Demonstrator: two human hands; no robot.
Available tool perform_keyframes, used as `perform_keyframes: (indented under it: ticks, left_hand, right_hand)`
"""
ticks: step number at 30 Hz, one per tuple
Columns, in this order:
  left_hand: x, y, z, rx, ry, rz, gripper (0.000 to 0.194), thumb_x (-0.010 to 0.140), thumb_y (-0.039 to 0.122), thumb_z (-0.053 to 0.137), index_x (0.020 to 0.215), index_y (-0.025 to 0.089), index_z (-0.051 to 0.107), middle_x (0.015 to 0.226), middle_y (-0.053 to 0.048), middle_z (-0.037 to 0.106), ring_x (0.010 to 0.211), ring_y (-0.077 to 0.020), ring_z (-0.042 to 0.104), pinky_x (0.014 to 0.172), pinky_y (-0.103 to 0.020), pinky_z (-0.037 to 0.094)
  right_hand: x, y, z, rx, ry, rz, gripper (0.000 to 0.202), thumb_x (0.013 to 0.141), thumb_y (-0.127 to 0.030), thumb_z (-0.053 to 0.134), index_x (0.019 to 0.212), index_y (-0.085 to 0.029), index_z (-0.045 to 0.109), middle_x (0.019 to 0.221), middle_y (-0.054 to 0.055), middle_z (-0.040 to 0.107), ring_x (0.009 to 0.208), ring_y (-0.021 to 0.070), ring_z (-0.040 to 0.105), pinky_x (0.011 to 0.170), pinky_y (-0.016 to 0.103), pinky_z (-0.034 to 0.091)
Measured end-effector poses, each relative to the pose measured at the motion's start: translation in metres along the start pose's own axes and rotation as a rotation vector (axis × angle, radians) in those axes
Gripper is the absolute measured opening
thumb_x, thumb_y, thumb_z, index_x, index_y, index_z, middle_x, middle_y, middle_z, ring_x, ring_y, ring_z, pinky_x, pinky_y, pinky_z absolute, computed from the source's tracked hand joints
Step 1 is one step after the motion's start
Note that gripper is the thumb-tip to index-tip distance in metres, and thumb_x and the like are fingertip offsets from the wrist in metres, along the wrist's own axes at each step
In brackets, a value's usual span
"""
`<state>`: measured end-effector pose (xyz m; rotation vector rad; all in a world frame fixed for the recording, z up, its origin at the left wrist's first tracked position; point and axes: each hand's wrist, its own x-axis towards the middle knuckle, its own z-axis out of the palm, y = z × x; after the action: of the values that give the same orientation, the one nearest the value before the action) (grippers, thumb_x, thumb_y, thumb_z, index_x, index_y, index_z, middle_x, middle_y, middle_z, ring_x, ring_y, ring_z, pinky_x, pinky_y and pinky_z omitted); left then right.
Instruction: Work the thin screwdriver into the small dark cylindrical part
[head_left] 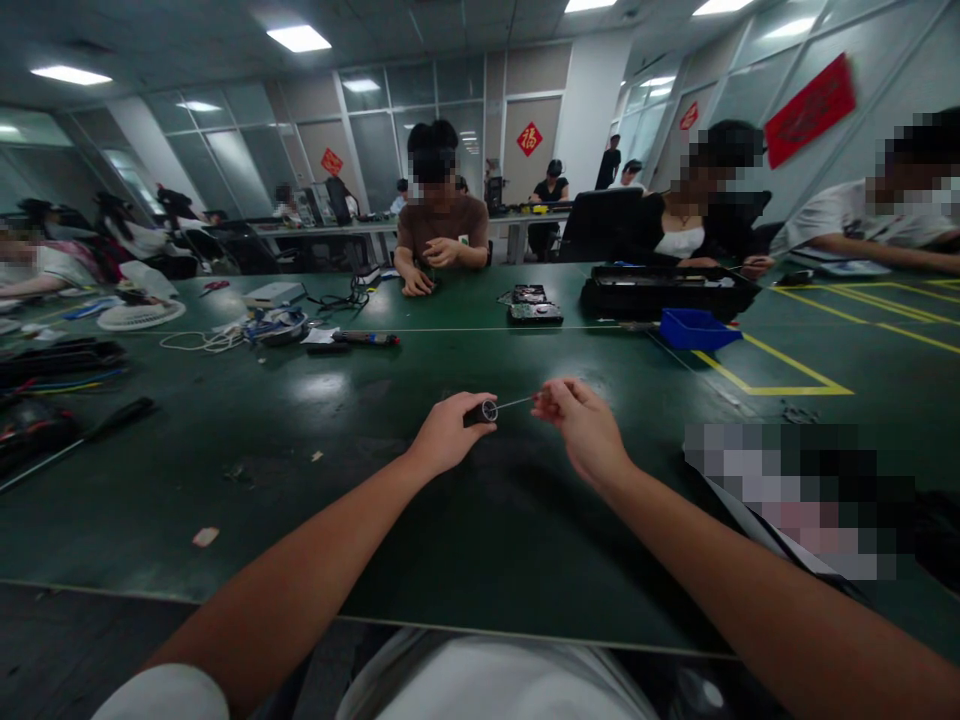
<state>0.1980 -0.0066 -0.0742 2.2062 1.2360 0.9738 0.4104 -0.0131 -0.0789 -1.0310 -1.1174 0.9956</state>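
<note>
My left hand [448, 432] is closed around a short black cylinder [475, 414], pinching it between thumb and fingers. The cylinder's round end, with a pale rim, faces right. From that end a thin metal shaft [514, 403], like a slim screwdriver's, runs to my right hand [579, 425]. My right fingertips pinch its other end, and they hide any handle. Its left tip meets the cylinder's face; how deep it sits I cannot tell. Both hands are above the green table [480, 520].
A long screwdriver [112, 425] lies at the left. Farther back are a marker-like tool [367, 339], tangled cables [274, 328], opened black devices [535, 310], a black case [667, 292] and a blue bin [697, 329]. A blurred flat item [795, 500] lies right. A co-worker [442, 225] sits opposite.
</note>
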Motion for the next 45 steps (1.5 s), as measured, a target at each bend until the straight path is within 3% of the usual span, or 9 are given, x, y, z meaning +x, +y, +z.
perform_keyframes:
  ticks: [2,4,8,13,26,35,39,45]
  left_hand:
    - [0.0,0.0,-0.001,-0.007,0.007,0.013,0.041,0.082,0.017,0.074,0.123,0.023,0.069,0.12,-0.006,0.071,0.113,-0.0228,0.064,0.102,-0.039,0.046]
    - [0.001,0.001,-0.001,-0.006,0.008,0.012,0.041,0.082,0.016,0.075,0.122,0.023,0.069,0.12,-0.006,0.071,0.113,-0.0228,0.064,0.102,-0.039,0.046]
    - [0.001,0.002,-0.001,0.008,0.002,0.0,0.041,0.081,0.015,0.075,0.121,0.024,0.07,0.119,-0.007,0.071,0.112,-0.0233,0.064,0.102,-0.04,0.046]
    - [0.001,0.0,-0.001,0.049,0.002,0.022,0.04,0.082,0.018,0.075,0.122,0.024,0.07,0.121,-0.007,0.071,0.113,-0.0241,0.063,0.103,-0.042,0.045]
    - [0.001,0.002,-0.001,0.109,-0.05,0.022,0.044,0.084,0.018,0.073,0.127,0.025,0.068,0.12,-0.008,0.07,0.113,-0.025,0.062,0.107,-0.048,0.041]
    - [0.001,0.002,-0.001,0.094,-0.062,0.008,0.044,0.083,0.017,0.073,0.126,0.023,0.069,0.119,-0.008,0.07,0.113,-0.0254,0.063,0.103,-0.044,0.045]
    - [0.001,0.002,-0.001,0.098,-0.053,0.012,0.044,0.084,0.017,0.072,0.127,0.024,0.069,0.118,-0.008,0.07,0.112,-0.025,0.063,0.103,-0.044,0.045]
    - [0.001,0.001,0.0,0.096,-0.064,0.015,0.044,0.084,0.022,0.074,0.128,0.024,0.068,0.116,-0.008,0.07,0.11,-0.025,0.063,0.1,-0.042,0.046]
  right_hand:
    - [0.003,0.003,-0.003,0.063,-0.072,0.097,0.03,0.088,-0.053,0.058,0.081,-0.024,0.057,0.071,0.004,0.064,0.065,0.0205,0.064,0.071,0.044,0.061]
    - [0.004,0.004,-0.004,0.082,-0.054,0.103,0.029,0.087,-0.052,0.06,0.08,-0.024,0.057,0.071,0.003,0.062,0.064,0.0196,0.062,0.069,0.043,0.061]
    - [0.002,0.003,-0.001,0.003,0.049,0.006,0.028,0.085,-0.052,0.062,0.085,-0.024,0.058,0.078,0.003,0.064,0.069,0.0186,0.063,0.068,0.038,0.059]
    - [-0.003,-0.004,0.003,-0.113,0.042,-0.108,0.031,0.089,-0.055,0.057,0.089,-0.024,0.057,0.079,0.003,0.065,0.07,0.0183,0.062,0.068,0.037,0.056]
    - [-0.02,-0.022,0.005,-0.492,0.017,-0.385,0.018,0.099,-0.039,0.046,0.095,-0.024,0.056,0.081,0.004,0.069,0.075,0.0209,0.066,0.07,0.036,0.049]
    - [-0.019,-0.024,0.002,-0.622,0.04,-0.385,0.016,0.099,-0.037,0.046,0.095,-0.024,0.055,0.082,0.004,0.069,0.072,0.0219,0.064,0.067,0.036,0.044]
    - [-0.018,-0.024,0.001,-0.573,0.051,-0.395,0.017,0.099,-0.038,0.045,0.094,-0.025,0.055,0.079,0.003,0.067,0.072,0.0212,0.063,0.066,0.035,0.044]
    - [-0.022,-0.022,0.002,-0.543,-0.034,-0.417,0.016,0.1,-0.037,0.046,0.097,-0.025,0.055,0.081,0.002,0.067,0.074,0.0205,0.064,0.067,0.034,0.045]
